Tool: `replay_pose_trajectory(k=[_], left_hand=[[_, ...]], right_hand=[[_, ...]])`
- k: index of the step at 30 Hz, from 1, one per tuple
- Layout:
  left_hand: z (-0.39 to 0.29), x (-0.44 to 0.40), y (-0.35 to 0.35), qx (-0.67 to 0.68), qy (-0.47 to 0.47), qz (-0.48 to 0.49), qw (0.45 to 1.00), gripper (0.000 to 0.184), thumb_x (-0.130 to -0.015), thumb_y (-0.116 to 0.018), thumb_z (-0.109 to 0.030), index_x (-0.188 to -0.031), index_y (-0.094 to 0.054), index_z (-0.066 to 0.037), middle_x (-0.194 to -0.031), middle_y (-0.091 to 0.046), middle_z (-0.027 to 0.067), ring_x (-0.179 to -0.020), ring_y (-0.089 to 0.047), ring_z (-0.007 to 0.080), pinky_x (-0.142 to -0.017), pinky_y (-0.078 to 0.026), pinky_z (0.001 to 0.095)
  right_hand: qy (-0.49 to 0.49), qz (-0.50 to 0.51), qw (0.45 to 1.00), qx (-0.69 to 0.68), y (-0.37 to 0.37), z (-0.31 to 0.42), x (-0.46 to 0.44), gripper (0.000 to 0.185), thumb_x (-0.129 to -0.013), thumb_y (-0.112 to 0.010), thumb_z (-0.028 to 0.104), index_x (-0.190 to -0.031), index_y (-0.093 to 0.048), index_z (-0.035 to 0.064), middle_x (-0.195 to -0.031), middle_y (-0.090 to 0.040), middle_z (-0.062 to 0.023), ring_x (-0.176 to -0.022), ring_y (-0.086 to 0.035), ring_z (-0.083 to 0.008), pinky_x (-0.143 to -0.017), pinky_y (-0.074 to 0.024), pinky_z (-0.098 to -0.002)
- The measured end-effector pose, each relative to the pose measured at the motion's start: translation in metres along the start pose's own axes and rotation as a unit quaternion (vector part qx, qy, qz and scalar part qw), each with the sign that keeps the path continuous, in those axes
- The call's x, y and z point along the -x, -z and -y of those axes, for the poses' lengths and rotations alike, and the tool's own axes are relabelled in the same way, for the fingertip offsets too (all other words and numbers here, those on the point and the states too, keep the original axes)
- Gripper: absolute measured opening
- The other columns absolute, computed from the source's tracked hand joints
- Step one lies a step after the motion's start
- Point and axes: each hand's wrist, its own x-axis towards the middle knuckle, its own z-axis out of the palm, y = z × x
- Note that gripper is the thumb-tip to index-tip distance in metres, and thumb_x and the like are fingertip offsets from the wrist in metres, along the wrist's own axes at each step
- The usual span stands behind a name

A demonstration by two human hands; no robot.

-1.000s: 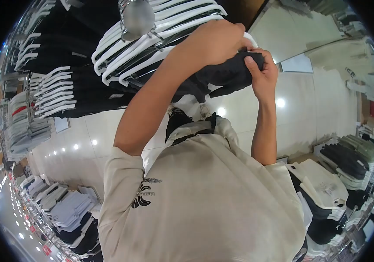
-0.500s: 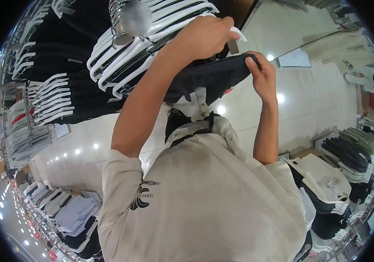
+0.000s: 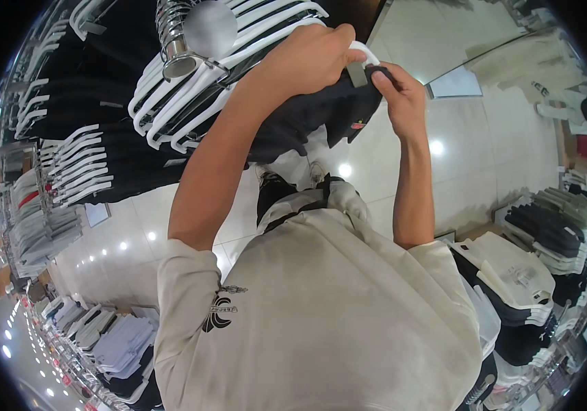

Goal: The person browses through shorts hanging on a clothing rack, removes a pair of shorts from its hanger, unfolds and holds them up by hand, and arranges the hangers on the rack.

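Note:
My left hand (image 3: 317,58) reaches over the rack and is closed around a white hanger (image 3: 360,49), whose curved tip sticks out past its fingers. A small greyish tag (image 3: 357,74) hangs just under these fingers. My right hand (image 3: 403,96) pinches the upper edge of a black garment (image 3: 327,106) between thumb and fingers, right beside the hanger's tip. The garment hangs down from there in folds, with a small red and green label (image 3: 358,125) on it. Whether its edge is over the hanger tip cannot be made out.
More white hangers (image 3: 190,103) sit close together on a metal rail with a round end piece (image 3: 210,29). Black clothes (image 3: 139,161) hang to the left. Folded shirts (image 3: 119,342) lie lower left, and a cream shirt (image 3: 505,264) lies at the right. Tiled floor (image 3: 403,178) shows between.
My right hand has moved up and left with the garment's edge, now close to the hanger's tip. The stretched garment has gone slack. My left hand keeps its grip.

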Motion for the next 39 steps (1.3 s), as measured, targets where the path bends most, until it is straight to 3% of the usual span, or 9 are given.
replay_pose_trajectory(k=[5,14,26,29,32,35,39], left_hand=[[-0.004,0.002,0.005,0.03,-0.026,-0.017,0.999,0.022,-0.092,-0.058,-0.02,-0.088,-0.055,0.001,-0.074,-0.061,0.0224,-0.074,-0.059,0.0426,-0.067,-0.044,0.0474],[-0.004,0.0,0.006,0.051,0.006,0.002,0.999,0.027,-0.093,-0.059,-0.024,-0.089,-0.054,0.002,-0.074,-0.061,0.0241,-0.074,-0.059,0.0428,-0.064,-0.044,0.0478],[-0.001,0.002,0.005,0.053,0.025,0.013,0.998,0.028,-0.092,-0.061,-0.024,-0.089,-0.055,0.003,-0.076,-0.061,0.0251,-0.075,-0.059,0.0432,-0.064,-0.045,0.0471],[0.004,0.003,-0.001,0.031,0.03,0.006,0.999,0.027,-0.091,-0.062,-0.024,-0.089,-0.056,0.003,-0.076,-0.061,0.0252,-0.076,-0.06,0.0427,-0.065,-0.045,0.0464],[0.008,0.003,-0.002,0.036,0.023,-0.003,0.999,0.028,-0.09,-0.062,-0.025,-0.09,-0.057,0.003,-0.076,-0.061,0.025,-0.076,-0.06,0.0423,-0.065,-0.046,0.0458],[0.003,0.002,0.003,0.04,0.03,0.005,0.999,0.029,-0.091,-0.061,-0.025,-0.09,-0.057,0.003,-0.076,-0.061,0.0252,-0.075,-0.06,0.0425,-0.065,-0.046,0.0456],[0.001,0.003,0.002,0.04,0.049,0.034,0.997,0.031,-0.092,-0.06,-0.027,-0.09,-0.058,0.004,-0.075,-0.061,0.0255,-0.074,-0.06,0.0427,-0.065,-0.046,0.0461]], right_hand=[[0.016,-0.058,0.993,-0.097,-0.011,-0.003,0.001,0.022,-0.089,-0.069,0.009,-0.107,-0.066,-0.0038,-0.092,-0.068,-0.0062,-0.079,-0.06,-0.0105,-0.071,-0.0477,-0.0227],[0.066,-0.114,0.987,-0.094,-0.022,-0.001,0.002,0.019,-0.088,-0.071,0.008,-0.101,-0.063,-0.0038,-0.087,-0.067,-0.006,-0.077,-0.06,-0.0097,-0.071,-0.0481,-0.0225],[-0.002,-0.111,0.982,-0.156,-0.025,-0.015,0.002,0.023,-0.091,-0.068,0.013,-0.106,-0.064,-0.0045,-0.089,-0.067,-0.0051,-0.076,-0.06,-0.01,-0.069,-0.0474,-0.0228],[0.096,-0.13,0.987,0.024,-0.03,-0.011,0.004,0.022,-0.091,-0.069,0.016,-0.102,-0.065,-0.0026,-0.086,-0.069,-0.0074,-0.072,-0.062,-0.0136,-0.066,-0.0486,-0.0258],[0.155,-0.187,0.903,0.354,-0.042,0.004,0.008,0.021,-0.089,-0.07,0.019,-0.098,-0.066,0.0007,-0.085,-0.069,-0.011,-0.07,-0.065,-0.0213,-0.063,-0.0501,-0.0304],[0.235,-0.198,0.848,0.432,-0.038,0.007,0.006,0.019,-0.087,-0.072,0.02,-0.095,-0.066,0.0035,-0.086,-0.068,-0.0133,-0.071,-0.065,-0.0278,-0.062,-0.0507,-0.0338],[0.335,-0.164,0.824,0.427,-0.029,0.001,0.004,0.018,-0.085,-0.073,0.019,-0.094,-0.066,0.0047,-0.084,-0.068,-0.0115,-0.071,-0.064,-0.0281,-0.061,-0.0503,-0.0346]])
